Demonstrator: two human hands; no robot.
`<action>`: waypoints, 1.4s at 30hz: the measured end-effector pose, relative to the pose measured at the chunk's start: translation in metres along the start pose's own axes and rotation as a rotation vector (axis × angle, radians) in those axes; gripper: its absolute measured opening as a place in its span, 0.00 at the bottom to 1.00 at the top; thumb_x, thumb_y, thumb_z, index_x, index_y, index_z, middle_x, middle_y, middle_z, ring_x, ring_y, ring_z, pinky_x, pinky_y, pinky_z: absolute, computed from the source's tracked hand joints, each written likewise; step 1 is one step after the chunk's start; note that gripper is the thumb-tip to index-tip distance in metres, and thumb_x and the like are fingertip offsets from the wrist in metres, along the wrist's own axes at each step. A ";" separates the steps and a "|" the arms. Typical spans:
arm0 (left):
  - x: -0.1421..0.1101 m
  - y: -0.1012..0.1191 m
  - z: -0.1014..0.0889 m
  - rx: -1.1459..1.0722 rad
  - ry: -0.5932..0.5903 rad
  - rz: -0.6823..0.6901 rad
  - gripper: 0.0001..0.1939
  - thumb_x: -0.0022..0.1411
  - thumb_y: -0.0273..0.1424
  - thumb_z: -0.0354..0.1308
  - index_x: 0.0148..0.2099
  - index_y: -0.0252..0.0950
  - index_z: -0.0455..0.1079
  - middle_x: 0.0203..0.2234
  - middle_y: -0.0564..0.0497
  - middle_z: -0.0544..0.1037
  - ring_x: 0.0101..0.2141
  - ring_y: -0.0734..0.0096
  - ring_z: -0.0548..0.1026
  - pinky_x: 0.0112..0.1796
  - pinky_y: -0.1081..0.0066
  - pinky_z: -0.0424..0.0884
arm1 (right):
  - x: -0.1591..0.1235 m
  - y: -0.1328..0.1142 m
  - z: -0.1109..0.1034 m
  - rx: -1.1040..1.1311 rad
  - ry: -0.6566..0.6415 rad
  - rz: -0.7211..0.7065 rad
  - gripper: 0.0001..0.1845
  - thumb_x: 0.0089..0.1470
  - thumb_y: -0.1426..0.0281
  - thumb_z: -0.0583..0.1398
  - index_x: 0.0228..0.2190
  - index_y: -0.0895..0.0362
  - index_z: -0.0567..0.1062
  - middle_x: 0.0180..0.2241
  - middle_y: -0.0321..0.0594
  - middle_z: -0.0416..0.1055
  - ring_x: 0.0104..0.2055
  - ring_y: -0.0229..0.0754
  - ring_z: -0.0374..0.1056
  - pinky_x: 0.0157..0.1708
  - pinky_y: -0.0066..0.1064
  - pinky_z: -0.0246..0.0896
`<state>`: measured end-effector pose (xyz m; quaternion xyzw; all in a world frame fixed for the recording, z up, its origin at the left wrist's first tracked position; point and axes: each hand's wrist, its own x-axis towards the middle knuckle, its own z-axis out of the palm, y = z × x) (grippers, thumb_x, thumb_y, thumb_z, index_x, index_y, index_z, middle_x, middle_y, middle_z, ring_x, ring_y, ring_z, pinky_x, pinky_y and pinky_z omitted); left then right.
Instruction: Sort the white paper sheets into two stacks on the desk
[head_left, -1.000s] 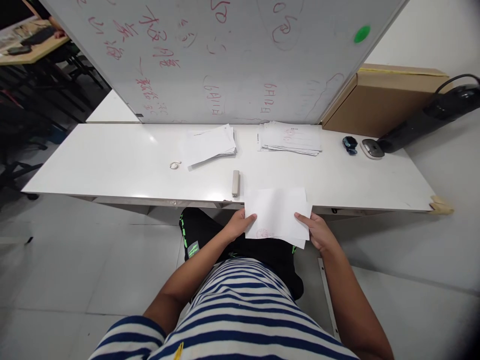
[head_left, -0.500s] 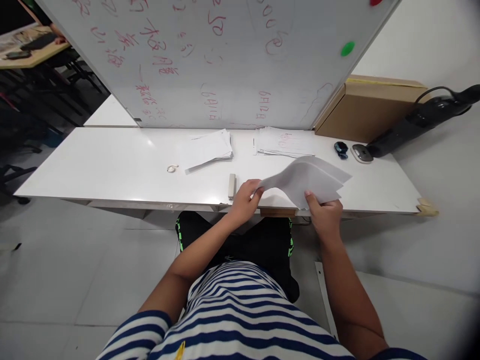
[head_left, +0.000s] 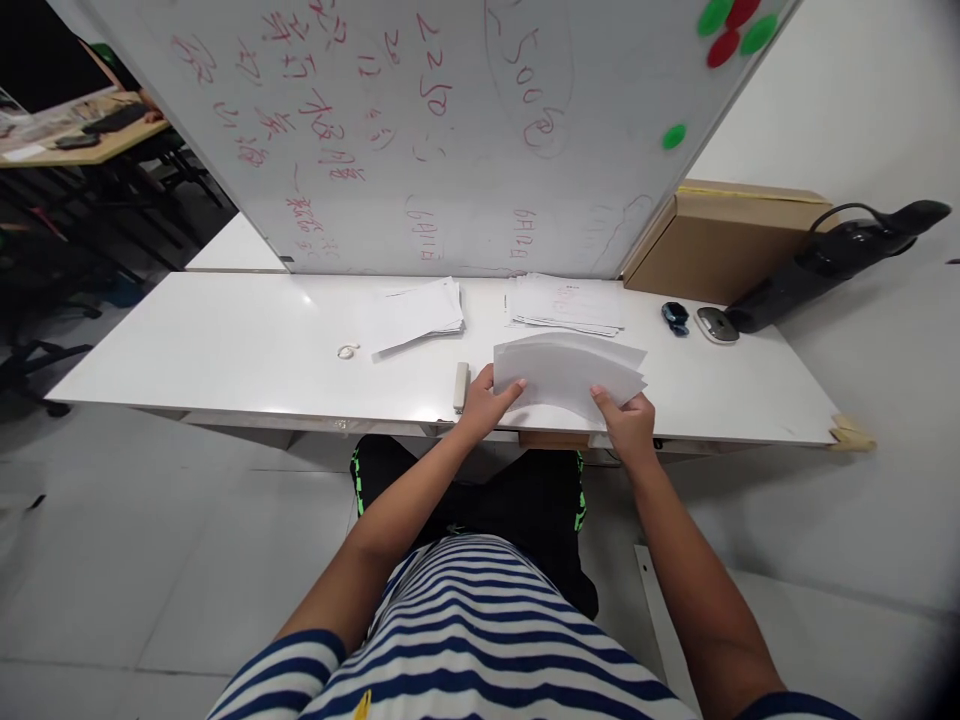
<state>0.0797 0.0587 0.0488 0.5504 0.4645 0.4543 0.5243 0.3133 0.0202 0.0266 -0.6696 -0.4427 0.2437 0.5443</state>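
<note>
A thin sheaf of white papers (head_left: 570, 372) is held over the front edge of the white table (head_left: 225, 345). My left hand (head_left: 489, 398) grips its left end with the fingers closed on it. At the sheaf's near right corner my right hand (head_left: 628, 420) pinches the sheets. The papers bow slightly upward in the middle. A small grey stapler (head_left: 460, 386) lies just left of my left hand.
Two more paper piles lie further back, one (head_left: 420, 312) at the centre and one (head_left: 564, 303) to its right. A small ring (head_left: 346, 351), a dark watch (head_left: 675, 316), a mouse (head_left: 716, 324), a cardboard box (head_left: 724, 240) and a whiteboard (head_left: 450, 130) are also there.
The papers went from below the table edge up onto it, flipped over on the way. Both hands rose and moved forward with them.
</note>
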 end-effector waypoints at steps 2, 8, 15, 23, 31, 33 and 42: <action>0.001 0.004 0.001 -0.056 -0.021 -0.026 0.20 0.57 0.41 0.63 0.48 0.36 0.72 0.46 0.45 0.78 0.48 0.60 0.74 0.48 0.64 0.68 | -0.003 0.005 -0.001 0.040 -0.001 0.018 0.26 0.44 0.54 0.66 0.38 0.61 0.77 0.39 0.48 0.78 0.43 0.50 0.72 0.46 0.43 0.65; 0.007 0.004 0.000 -0.094 -0.063 -0.070 0.20 0.53 0.42 0.65 0.44 0.35 0.73 0.43 0.45 0.79 0.45 0.58 0.75 0.46 0.62 0.70 | -0.006 0.016 -0.002 0.204 -0.028 0.055 0.25 0.43 0.55 0.67 0.39 0.59 0.75 0.41 0.45 0.77 0.45 0.46 0.72 0.48 0.40 0.64; 0.013 0.004 -0.008 -0.074 -0.174 -0.116 0.22 0.51 0.41 0.67 0.45 0.34 0.74 0.43 0.44 0.79 0.45 0.57 0.75 0.46 0.60 0.70 | -0.003 0.025 -0.006 0.341 -0.152 0.120 0.24 0.42 0.57 0.68 0.39 0.57 0.75 0.42 0.43 0.77 0.48 0.46 0.71 0.52 0.40 0.62; 0.006 0.010 0.000 0.108 -0.215 -0.091 0.20 0.56 0.44 0.63 0.45 0.36 0.76 0.43 0.45 0.79 0.47 0.54 0.74 0.48 0.59 0.69 | -0.004 0.007 -0.014 0.096 -0.230 0.131 0.25 0.42 0.56 0.69 0.39 0.59 0.78 0.41 0.45 0.78 0.45 0.51 0.72 0.47 0.44 0.66; -0.006 0.013 0.002 0.207 -0.179 -0.115 0.20 0.57 0.46 0.61 0.43 0.35 0.75 0.40 0.45 0.80 0.44 0.52 0.76 0.44 0.61 0.70 | -0.027 -0.023 -0.010 -0.184 -0.111 0.190 0.24 0.49 0.53 0.63 0.39 0.59 0.78 0.42 0.51 0.77 0.49 0.56 0.71 0.51 0.44 0.64; -0.015 0.016 -0.001 0.244 -0.194 -0.146 0.21 0.58 0.47 0.59 0.44 0.35 0.75 0.40 0.45 0.80 0.44 0.53 0.76 0.43 0.62 0.71 | -0.036 -0.026 -0.014 -0.186 -0.113 0.207 0.24 0.48 0.52 0.63 0.39 0.59 0.78 0.43 0.50 0.77 0.48 0.56 0.71 0.51 0.44 0.64; -0.070 -0.001 -0.035 0.238 -0.239 -0.449 0.19 0.58 0.42 0.59 0.46 0.33 0.73 0.40 0.46 0.80 0.40 0.58 0.78 0.39 0.65 0.73 | -0.086 0.004 -0.021 0.058 -0.444 0.574 0.29 0.45 0.51 0.66 0.41 0.60 0.77 0.46 0.49 0.77 0.47 0.55 0.73 0.45 0.39 0.69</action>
